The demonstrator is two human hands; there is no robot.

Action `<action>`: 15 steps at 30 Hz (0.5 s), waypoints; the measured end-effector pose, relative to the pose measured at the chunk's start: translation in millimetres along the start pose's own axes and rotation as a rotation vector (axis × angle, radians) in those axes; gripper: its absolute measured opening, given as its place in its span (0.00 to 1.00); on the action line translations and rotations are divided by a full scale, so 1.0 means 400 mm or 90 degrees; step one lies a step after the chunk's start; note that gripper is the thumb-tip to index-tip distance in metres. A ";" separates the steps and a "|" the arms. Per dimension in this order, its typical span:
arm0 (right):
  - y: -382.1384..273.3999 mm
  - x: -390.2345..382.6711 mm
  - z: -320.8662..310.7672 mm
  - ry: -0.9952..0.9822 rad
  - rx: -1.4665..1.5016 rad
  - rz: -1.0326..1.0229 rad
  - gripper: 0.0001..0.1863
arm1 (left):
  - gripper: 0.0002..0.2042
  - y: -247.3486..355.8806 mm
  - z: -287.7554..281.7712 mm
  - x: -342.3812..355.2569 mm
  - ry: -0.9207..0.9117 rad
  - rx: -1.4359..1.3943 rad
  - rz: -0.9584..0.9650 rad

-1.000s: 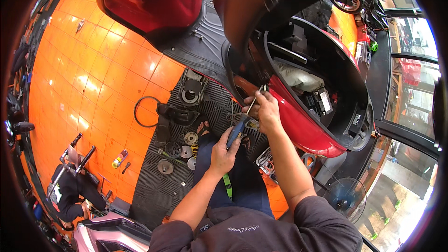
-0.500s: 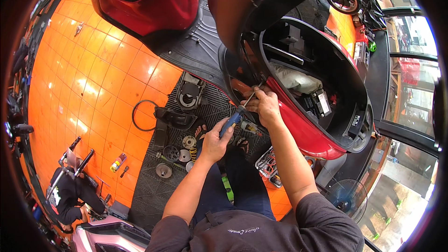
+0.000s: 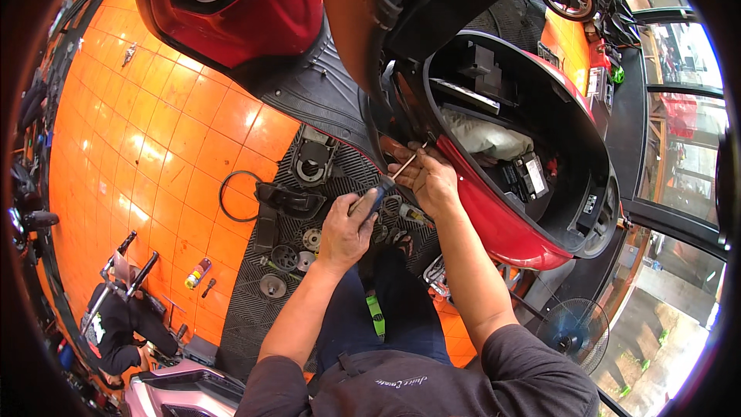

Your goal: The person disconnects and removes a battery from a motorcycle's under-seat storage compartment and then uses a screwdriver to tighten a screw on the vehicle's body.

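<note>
My left hand point(image 3: 346, 229) is wrapped around the dark blue handle of a screwdriver point(image 3: 377, 196). The thin shaft slants up and away to the front edge of the scooter's red side panel point(image 3: 494, 220), below the raised seat. Curled about that shaft, close to the panel edge, are the fingers of my right hand point(image 3: 432, 183). The screwdriver's tip lies near the dark gap between panel and footboard; whether it sits in a screw cannot be made out. Beside my right hand the open storage bin point(image 3: 567, 93) holds a pale cloth bundle point(image 3: 486, 137) and a battery point(image 3: 531, 174).
On the black mat at my left lie a metal cover point(image 3: 315, 156), a black housing point(image 3: 289, 199) and several round metal parts point(image 3: 272, 286). A bottle point(image 3: 197, 273) stands on the orange tiles. Another person point(image 3: 123, 324) crouches at lower left. A fan point(image 3: 570, 336) stands at right.
My left hand and the screwdriver handle have shifted slightly left and down toward me. My right hand stays by the panel edge, its fingers slightly more spread along the shaft.
</note>
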State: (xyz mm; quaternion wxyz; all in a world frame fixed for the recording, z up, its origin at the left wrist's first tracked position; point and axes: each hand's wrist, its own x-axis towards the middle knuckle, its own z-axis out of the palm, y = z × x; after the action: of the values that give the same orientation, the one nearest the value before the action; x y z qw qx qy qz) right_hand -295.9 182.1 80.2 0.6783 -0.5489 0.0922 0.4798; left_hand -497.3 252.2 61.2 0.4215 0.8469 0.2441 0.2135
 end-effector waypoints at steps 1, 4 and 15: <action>0.003 0.005 -0.006 -0.008 0.007 0.002 0.14 | 0.25 -0.005 0.000 0.019 0.017 0.050 0.080; 0.011 0.014 -0.014 -0.014 0.020 0.002 0.14 | 0.24 -0.009 -0.011 0.053 -0.020 0.018 0.064; 0.041 -0.005 0.030 0.034 -0.027 0.001 0.20 | 0.12 -0.113 -0.022 0.100 -0.366 -1.157 -0.820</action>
State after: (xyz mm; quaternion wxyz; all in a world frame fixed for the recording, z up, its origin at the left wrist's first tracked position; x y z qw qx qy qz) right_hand -314.0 189.9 75.3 0.6632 -0.5757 0.1008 0.4675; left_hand -481.2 305.0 35.5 0.9476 -0.0346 0.2823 -0.1454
